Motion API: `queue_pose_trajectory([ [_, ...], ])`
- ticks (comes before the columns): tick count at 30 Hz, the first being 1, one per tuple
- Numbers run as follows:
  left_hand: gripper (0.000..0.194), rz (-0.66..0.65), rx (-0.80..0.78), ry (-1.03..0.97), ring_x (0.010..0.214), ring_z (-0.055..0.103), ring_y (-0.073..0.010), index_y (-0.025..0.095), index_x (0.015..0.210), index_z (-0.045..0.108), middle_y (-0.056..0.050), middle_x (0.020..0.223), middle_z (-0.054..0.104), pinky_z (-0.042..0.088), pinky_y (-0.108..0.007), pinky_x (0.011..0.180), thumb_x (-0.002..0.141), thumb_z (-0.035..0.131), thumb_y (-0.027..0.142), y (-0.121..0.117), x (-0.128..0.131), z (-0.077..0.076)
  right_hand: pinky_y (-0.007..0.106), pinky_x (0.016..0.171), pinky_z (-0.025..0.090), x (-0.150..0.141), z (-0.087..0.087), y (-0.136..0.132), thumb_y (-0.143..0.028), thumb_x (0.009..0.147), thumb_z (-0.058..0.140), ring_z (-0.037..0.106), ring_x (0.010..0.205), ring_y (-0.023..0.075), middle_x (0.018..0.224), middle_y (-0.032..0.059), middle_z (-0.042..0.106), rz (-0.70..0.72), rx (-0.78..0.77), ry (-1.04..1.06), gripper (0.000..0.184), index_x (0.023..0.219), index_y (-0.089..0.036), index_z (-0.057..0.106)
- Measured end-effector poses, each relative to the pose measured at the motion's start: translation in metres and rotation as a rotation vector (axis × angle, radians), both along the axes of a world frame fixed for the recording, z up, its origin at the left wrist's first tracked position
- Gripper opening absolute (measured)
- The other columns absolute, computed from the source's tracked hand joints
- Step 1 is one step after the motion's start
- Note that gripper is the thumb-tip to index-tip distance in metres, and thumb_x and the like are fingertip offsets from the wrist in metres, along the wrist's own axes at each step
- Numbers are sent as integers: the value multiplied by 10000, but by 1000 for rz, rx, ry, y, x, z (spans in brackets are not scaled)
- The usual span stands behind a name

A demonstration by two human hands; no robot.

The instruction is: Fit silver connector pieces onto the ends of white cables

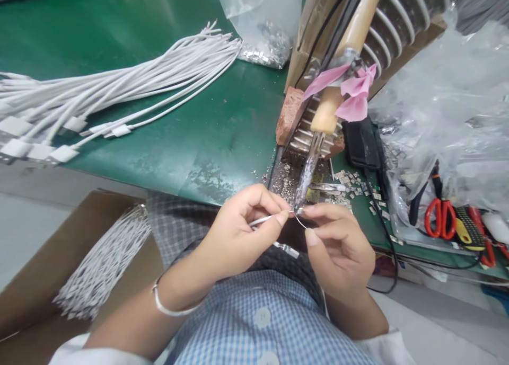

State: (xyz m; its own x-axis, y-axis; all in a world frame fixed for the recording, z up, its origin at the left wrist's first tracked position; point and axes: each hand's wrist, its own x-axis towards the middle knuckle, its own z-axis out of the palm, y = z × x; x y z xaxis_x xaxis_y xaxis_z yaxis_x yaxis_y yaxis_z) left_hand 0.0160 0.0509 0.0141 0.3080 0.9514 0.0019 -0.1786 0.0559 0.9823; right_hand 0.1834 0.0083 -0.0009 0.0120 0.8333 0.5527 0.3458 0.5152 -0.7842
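Observation:
My left hand (242, 238) is closed, pinching a white cable (260, 220) near its end between thumb and index finger. Below it hangs a small metal plug (287, 250). Between the thumb and fingers of my right hand (342, 243) runs a thin, curved solder wire (301, 222). A small metal piece (300, 210) shows at the right index fingertip. Both hands meet at the tip of a soldering iron (306, 179), which points down from its wooden handle (326, 110). Exact contact at the tip is too small to tell.
White USB cables (159, 84) lie bundled on the green table (222, 126). More cables (107, 259) fill a cardboard box (35, 280) at lower left. Right of the iron are loose connectors (350, 182), a black adapter (361, 142), red-handled scissors (440, 217) and plastic bags (445, 100). A brick (289, 113) supports the coiled stand.

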Motion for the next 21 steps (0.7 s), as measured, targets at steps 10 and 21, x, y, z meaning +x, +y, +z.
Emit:
queue_pose_trajectory([
  [10, 130, -1, -23, 41, 708, 650, -98, 177, 743, 580, -8, 849, 703, 533, -191, 618, 822, 652, 103, -3, -4, 1, 380, 831, 598, -1, 1, -3, -32, 808, 608, 675, 968, 188, 1031, 33, 693, -5, -41, -14, 212, 886, -229, 620],
  [21, 130, -6, -3, 60, 695, 645, -94, 178, 748, 572, -11, 851, 706, 526, -184, 598, 829, 644, 105, -5, -3, 1, 366, 815, 600, -1, 0, -2, -40, 813, 612, 679, 952, 183, 1013, 30, 694, -20, -34, -7, 204, 888, -230, 618],
])
